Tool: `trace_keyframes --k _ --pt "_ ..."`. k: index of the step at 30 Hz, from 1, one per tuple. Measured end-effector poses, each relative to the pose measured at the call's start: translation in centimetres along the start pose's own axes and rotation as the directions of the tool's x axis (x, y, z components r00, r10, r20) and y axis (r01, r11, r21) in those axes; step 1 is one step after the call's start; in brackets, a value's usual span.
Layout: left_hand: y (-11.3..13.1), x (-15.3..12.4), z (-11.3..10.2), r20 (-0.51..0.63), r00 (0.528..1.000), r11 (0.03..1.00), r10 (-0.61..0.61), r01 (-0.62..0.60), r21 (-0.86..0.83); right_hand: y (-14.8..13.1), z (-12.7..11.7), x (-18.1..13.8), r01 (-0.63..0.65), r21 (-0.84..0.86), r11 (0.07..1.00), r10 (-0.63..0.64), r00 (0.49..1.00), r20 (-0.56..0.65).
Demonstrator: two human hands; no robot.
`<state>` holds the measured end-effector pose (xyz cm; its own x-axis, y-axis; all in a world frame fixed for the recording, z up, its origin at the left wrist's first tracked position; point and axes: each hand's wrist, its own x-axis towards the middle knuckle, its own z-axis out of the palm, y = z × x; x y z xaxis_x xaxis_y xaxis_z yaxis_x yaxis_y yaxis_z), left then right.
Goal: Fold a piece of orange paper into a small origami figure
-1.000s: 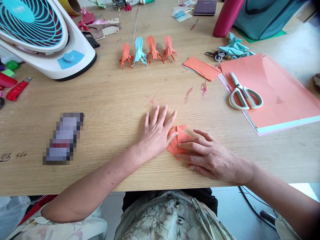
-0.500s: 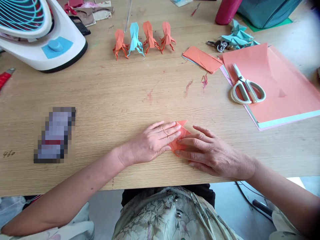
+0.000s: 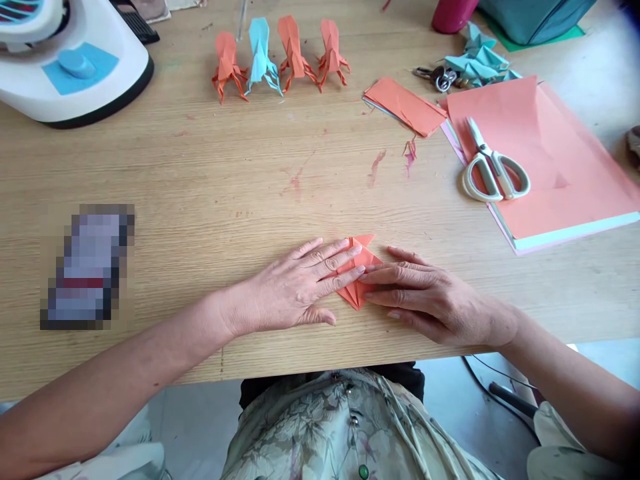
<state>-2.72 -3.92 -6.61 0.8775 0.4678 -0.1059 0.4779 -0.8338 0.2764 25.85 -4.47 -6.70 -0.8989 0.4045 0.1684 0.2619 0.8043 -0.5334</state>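
A folded piece of orange paper (image 3: 356, 291) lies flat on the wooden table near its front edge, creased into points at top and bottom. Across its left side rests my left hand (image 3: 307, 283), fingers spread and pressing down, the thumb held away on the table. My right hand (image 3: 425, 297) touches the paper's right edge with outstretched fingertips. Neither hand is closed round the paper. Parts of its surface are hidden under the fingers.
Orange origami figures (image 3: 299, 57) and a light blue one (image 3: 261, 60) stand at the back. White scissors (image 3: 487, 170) lie on orange sheets (image 3: 565, 153) at right, near folded paper strips (image 3: 405, 107). A blurred phone (image 3: 90, 267) and a white fan (image 3: 95, 73) are on the left.
My left hand has spread its fingers, its thumb moving off the paper. The right fingers have drawn slightly back, baring more of the lower point. The view has shifted a little.
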Motion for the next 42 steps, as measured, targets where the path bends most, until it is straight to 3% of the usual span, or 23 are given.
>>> trace_keyframes --k 8,14,18,24,27,29,31,32,34,37,42 --pt "0.6 -0.1 -0.3 0.026 0.999 0.998 -0.03 0.029 0.056 -0.7 0.4 0.2 0.006 -0.107 0.994 -0.003 1.0 0.024" --pt "0.6 -0.3 0.4 -0.016 1.0 0.998 -0.022 0.023 0.061 -1.4 0.9 0.1 -0.03 -0.187 0.982 0.031 0.999 0.004" --pt "0.8 -0.2 0.4 -0.012 0.997 0.996 -0.081 0.082 0.037 -1.7 1.1 0.0 -0.023 -0.221 0.975 0.026 1.0 0.014" --pt "1.3 -0.4 -0.1 0.006 0.991 0.99 -0.137 0.137 0.02 -1.6 1.3 -0.1 -0.003 -0.199 0.98 0.005 1.0 0.008" --pt "1.2 -0.1 -0.1 -0.062 0.988 0.988 -0.139 0.135 -0.073 -1.5 1.4 -0.1 -0.001 -0.175 0.985 0.0 1.0 -0.008" --pt "1.2 0.7 -0.1 -0.174 0.961 0.968 -0.217 0.189 -0.165 -1.5 1.5 -0.1 0.003 -0.179 0.984 -0.006 1.0 -0.017" --pt "1.1 1.9 -0.2 -0.336 0.861 0.918 -0.381 0.309 -0.248 -1.5 1.5 -0.2 0.004 -0.194 0.981 -0.008 1.0 -0.02" --pt "1.1 2.7 -0.3 -0.363 0.819 0.892 -0.444 0.363 -0.271 -1.5 1.6 -0.2 0.002 -0.203 0.979 -0.006 1.0 -0.017" --pt "1.0 4.2 -0.6 -0.345 0.77 0.835 -0.537 0.429 -0.344 -1.5 1.6 -0.3 0.001 -0.222 0.975 -0.003 1.0 -0.007" --pt "0.8 5.7 -1.2 -0.259 0.74 0.752 -0.621 0.469 -0.462 -1.6 1.7 -0.3 0.007 -0.246 0.969 -0.008 1.0 -0.003" --pt "0.6 6.1 -1.7 -0.15 0.75 0.556 -0.644 0.325 -0.765 -2.0 1.5 -0.4 0.029 -0.213 0.977 -0.043 0.997 -0.061"
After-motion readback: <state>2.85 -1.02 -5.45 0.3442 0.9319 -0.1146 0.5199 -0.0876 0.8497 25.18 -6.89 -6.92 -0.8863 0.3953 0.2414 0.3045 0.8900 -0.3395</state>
